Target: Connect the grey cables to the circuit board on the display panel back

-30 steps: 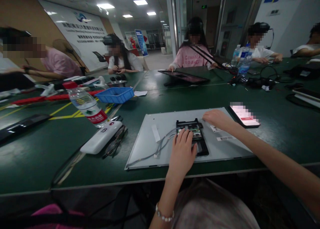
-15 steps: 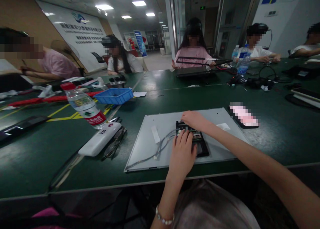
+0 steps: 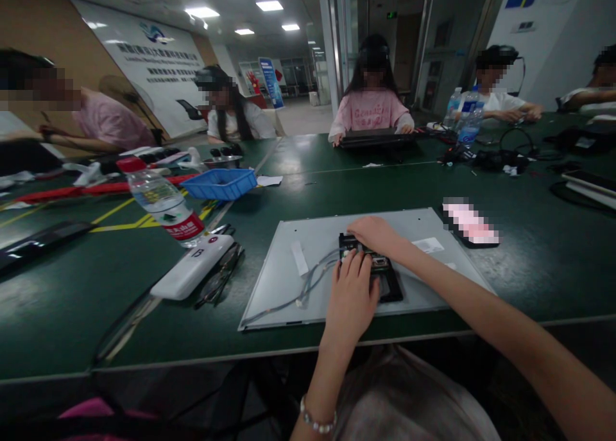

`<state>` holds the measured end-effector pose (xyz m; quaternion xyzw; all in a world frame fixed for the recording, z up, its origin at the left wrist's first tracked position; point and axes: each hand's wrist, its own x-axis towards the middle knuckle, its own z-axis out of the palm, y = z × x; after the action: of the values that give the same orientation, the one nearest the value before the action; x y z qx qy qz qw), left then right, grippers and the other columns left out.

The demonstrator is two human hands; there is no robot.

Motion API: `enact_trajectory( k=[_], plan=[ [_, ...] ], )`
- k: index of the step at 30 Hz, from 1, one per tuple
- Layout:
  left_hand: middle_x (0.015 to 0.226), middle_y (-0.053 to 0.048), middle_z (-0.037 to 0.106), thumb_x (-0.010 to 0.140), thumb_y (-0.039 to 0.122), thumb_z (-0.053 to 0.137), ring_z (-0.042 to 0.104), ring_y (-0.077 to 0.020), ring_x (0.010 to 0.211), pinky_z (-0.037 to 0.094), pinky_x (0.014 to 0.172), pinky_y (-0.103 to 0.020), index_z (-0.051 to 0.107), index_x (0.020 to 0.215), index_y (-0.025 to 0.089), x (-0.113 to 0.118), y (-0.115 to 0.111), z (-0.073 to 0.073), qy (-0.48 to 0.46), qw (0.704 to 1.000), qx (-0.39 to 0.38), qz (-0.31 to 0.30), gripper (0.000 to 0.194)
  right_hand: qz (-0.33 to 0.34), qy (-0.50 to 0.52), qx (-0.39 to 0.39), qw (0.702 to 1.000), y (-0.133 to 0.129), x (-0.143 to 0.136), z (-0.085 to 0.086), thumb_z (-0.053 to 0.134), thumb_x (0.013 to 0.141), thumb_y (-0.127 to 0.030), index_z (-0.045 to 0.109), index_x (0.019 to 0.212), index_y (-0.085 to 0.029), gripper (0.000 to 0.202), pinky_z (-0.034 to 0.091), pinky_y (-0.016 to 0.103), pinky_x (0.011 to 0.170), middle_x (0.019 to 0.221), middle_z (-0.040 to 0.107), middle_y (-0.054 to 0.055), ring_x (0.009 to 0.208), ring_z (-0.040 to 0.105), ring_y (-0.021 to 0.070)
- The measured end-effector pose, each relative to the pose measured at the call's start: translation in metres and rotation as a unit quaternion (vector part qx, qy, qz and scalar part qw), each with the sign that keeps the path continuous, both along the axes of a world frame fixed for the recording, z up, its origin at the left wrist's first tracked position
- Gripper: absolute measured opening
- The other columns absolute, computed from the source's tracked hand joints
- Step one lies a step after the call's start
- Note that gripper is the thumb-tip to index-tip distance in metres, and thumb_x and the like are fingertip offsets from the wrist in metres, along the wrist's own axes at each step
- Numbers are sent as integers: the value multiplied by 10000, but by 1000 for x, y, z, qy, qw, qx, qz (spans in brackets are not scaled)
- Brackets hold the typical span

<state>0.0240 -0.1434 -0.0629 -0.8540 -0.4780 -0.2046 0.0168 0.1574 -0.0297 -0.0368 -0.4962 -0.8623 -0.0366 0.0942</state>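
A black plastic frame (image 3: pixel 392 287) with a small circuit board in it lies on a flat grey metal panel (image 3: pixel 274 268). My left hand (image 3: pixel 353 287) rests on the frame's near left part, fingers stretched and slightly apart, thumb at the right. My right hand (image 3: pixel 375 233) is at the frame's far edge with fingers bent down and closed against it; the fingertips are partly hidden. Thin grey cables (image 3: pixel 308 288) run from the frame leftward across the panel. White labels (image 3: pixel 299 259) are stuck on the panel.
Left of the panel are a white power bank (image 3: pixel 195 268), glasses (image 3: pixel 221 277), a water bottle (image 3: pixel 168 203) and a blue tray (image 3: pixel 221 184). A phone (image 3: pixel 469 223) lies at the right. Several people sit around the table; one across holds a black panel (image 3: pixel 375 137).
My right forearm has shifted slightly down, showing more of the label behind it. My left hand stays in place. The person across has lowered a thin black frame onto the black panel.
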Motion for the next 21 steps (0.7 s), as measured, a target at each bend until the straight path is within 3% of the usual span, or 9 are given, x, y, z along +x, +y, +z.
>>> enact_trajectory(
  k=[13,21],
  plan=[
    [1385,-94,472,920,247,443,331,-261,1351,288,1113,-472,414,1334,168,1,-2,2,2,1000,-5,-1,423,10,42,-12,999,-6,-3,-4,418,953,-219,698,1035,-180,295,429,267,823,1027,705,107,990,627,203],
    [1380,-100,478,920,237,439,332,-261,1353,290,1108,-482,422,1324,172,1,-3,2,-1,1000,1,-3,409,18,2,22,1000,-6,-5,-3,456,931,-190,706,938,-135,256,434,289,805,956,692,126,946,624,228]
  ],
)
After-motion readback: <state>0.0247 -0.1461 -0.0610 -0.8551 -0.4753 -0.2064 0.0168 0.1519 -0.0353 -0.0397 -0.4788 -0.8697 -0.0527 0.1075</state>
